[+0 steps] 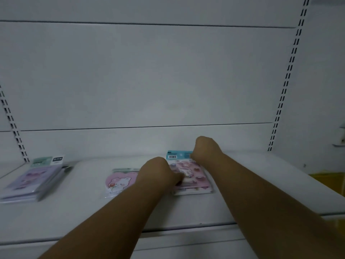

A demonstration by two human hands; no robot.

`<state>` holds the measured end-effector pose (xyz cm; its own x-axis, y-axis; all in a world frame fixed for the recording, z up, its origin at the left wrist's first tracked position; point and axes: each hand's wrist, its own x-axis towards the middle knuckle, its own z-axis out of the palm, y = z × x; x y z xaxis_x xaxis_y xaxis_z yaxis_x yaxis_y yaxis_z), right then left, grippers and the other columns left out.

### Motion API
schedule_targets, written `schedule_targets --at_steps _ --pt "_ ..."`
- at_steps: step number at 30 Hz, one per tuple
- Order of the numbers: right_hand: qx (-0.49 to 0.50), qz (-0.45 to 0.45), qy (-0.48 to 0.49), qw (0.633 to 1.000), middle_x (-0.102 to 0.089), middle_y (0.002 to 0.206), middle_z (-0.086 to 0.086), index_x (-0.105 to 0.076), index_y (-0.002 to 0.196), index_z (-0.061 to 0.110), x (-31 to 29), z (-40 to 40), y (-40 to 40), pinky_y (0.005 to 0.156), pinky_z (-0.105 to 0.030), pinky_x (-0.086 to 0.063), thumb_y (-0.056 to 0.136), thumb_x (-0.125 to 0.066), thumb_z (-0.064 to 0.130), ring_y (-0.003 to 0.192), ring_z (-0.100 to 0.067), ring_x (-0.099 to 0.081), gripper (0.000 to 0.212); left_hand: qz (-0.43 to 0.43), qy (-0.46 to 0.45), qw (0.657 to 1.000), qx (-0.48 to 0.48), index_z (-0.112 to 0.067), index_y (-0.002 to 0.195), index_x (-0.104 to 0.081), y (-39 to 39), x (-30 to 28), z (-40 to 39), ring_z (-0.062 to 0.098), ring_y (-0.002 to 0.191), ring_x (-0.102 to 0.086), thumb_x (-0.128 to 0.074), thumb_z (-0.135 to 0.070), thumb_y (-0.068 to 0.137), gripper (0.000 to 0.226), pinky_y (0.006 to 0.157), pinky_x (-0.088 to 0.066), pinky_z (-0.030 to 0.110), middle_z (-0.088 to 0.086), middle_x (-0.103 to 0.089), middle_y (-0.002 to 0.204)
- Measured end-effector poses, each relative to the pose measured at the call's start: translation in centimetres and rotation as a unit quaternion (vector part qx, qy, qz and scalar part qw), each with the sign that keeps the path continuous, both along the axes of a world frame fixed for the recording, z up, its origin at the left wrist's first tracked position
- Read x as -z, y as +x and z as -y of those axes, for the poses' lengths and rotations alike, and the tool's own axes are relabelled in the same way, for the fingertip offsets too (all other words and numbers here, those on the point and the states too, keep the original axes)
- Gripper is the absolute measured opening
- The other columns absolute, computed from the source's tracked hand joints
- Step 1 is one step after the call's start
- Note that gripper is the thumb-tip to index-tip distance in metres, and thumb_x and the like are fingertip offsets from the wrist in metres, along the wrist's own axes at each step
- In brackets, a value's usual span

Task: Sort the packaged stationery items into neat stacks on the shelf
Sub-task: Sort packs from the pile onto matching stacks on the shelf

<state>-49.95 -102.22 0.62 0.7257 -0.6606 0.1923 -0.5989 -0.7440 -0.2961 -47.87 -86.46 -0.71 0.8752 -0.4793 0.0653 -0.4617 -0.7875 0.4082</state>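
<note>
A pink sticker pack [194, 174] with a blue header card and barcode lies flat on the white shelf [84, 206], right of centre. My left hand [158, 171] grips its left edge, fingers curled under my knuckles. My right hand [205, 148] pinches its top right corner near the header. A pink bear pack [119, 182] lies just left of it, partly hidden by my left wrist. A stack of purple packs [31, 182] with green headers sits at the far left.
The white back panel [149, 81] rises behind the shelf, with slotted uprights at left [13, 126] and right [287, 79]. A yellow object [328, 178] shows beyond the shelf's right end. The view is blurred.
</note>
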Motion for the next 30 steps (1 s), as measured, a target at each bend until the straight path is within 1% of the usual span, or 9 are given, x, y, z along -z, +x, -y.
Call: schedule_targets --at_steps 2,4,6,10,13,19,26,28,30 --pt "-0.01 0.024 -0.031 0.999 -0.064 0.111 -0.012 -0.058 0.104 0.009 -0.6 -1.0 -0.2 0.074 -0.03 -0.047 0.084 -0.067 0.019 0.099 -0.027 -0.063 0.024 0.021 -0.009 1.0 0.008 -0.016 0.099 -0.064 0.0 0.0 -0.5 0.013 0.069 -0.054 -0.067 -0.054 0.079 0.043 0.049 -0.036 0.021 -0.005 -0.055 0.071" --pt "-0.046 0.066 -0.069 0.994 -0.059 0.115 -0.011 -0.057 0.112 0.012 -1.7 -2.6 -0.6 0.082 -0.033 -0.051 0.086 -0.066 0.024 0.102 -0.028 -0.06 0.031 0.05 -0.027 0.998 0.018 -0.019 0.107 -0.061 -0.1 0.0 -1.4 0.013 0.076 -0.053 -0.062 -0.057 0.083 0.045 0.058 -0.04 0.022 -0.002 -0.066 0.093" --pt "-0.1 0.103 -0.105 0.984 -0.056 0.117 -0.01 -0.055 0.12 0.014 -3.0 -4.8 -1.1 0.089 -0.038 -0.051 0.087 -0.064 0.028 0.105 -0.027 -0.057 0.037 0.083 -0.038 0.996 0.024 -0.021 0.111 -0.058 -0.1 -0.6 -2.9 0.011 0.081 -0.052 -0.06 -0.056 0.086 0.043 0.067 -0.042 0.023 -0.002 -0.067 0.109" --pt "-0.172 0.136 -0.156 0.963 -0.056 0.119 -0.007 -0.053 0.125 0.016 -6.3 -11.5 -1.1 0.091 -0.036 -0.05 0.089 -0.061 0.031 0.107 -0.024 -0.055 0.039 0.111 -0.065 0.992 0.016 -0.021 0.119 -0.058 0.8 -2.1 -8.0 0.013 0.09 -0.058 -0.06 -0.054 0.087 0.046 0.083 -0.05 0.026 -0.002 -0.063 0.113" --pt "-0.223 0.153 -0.185 0.945 -0.056 0.121 -0.007 -0.051 0.127 0.017 -8.1 -18.1 0.2 0.092 -0.038 -0.049 0.09 -0.059 0.031 0.107 -0.024 -0.054 0.04 0.123 -0.078 0.989 0.006 -0.022 0.123 -0.057 1.8 -2.9 -13.9 0.012 0.093 -0.06 -0.06 -0.052 0.088 0.046 0.085 -0.05 0.026 -0.003 -0.062 0.118" --pt "-0.315 0.188 -0.217 0.905 -0.057 0.117 -0.007 -0.051 0.124 0.017 -9.3 -35.2 5.5 0.09 -0.04 -0.05 0.09 -0.056 0.035 0.103 -0.024 -0.055 0.038 0.177 -0.072 0.978 -0.078 -0.023 0.118 -0.06 5.1 -3.0 -31.3 0.011 0.092 -0.06 -0.057 -0.051 0.089 0.041 0.085 -0.051 0.026 -0.003 -0.064 0.112" --pt "-0.419 0.189 -0.197 0.866 -0.055 0.12 -0.008 -0.049 0.126 0.018 -8.4 -57.7 12.8 0.09 -0.041 -0.048 0.091 -0.053 0.037 0.104 -0.026 -0.054 0.04 0.181 -0.032 0.959 -0.214 -0.024 0.121 -0.057 9.0 -2.1 -55.2 0.014 0.092 -0.061 -0.059 -0.051 0.088 0.043 0.084 -0.055 0.032 -0.002 -0.061 0.114" --pt "-0.442 0.182 -0.181 0.859 -0.055 0.119 -0.007 -0.049 0.126 0.018 -8.3 -62.8 14.8 0.089 -0.04 -0.047 0.091 -0.053 0.039 0.105 -0.027 -0.054 0.041 0.164 -0.033 0.955 -0.246 -0.024 0.12 -0.056 10.0 -2.0 -60.8 0.012 0.086 -0.062 -0.059 -0.047 0.089 0.039 0.08 -0.057 0.032 -0.002 -0.06 0.112" --pt "-0.449 0.174 -0.171 0.859 -0.055 0.118 -0.007 -0.05 0.124 0.018 -8.2 -66.7 17.1 0.086 -0.039 -0.046 0.09 -0.054 0.039 0.103 -0.027 -0.054 0.04 0.155 -0.022 0.952 -0.265 -0.024 0.121 -0.055 11.6 -1.8 -65.2 0.011 0.087 -0.059 -0.059 -0.043 0.09 0.037 0.079 -0.055 0.03 -0.002 -0.058 0.109"
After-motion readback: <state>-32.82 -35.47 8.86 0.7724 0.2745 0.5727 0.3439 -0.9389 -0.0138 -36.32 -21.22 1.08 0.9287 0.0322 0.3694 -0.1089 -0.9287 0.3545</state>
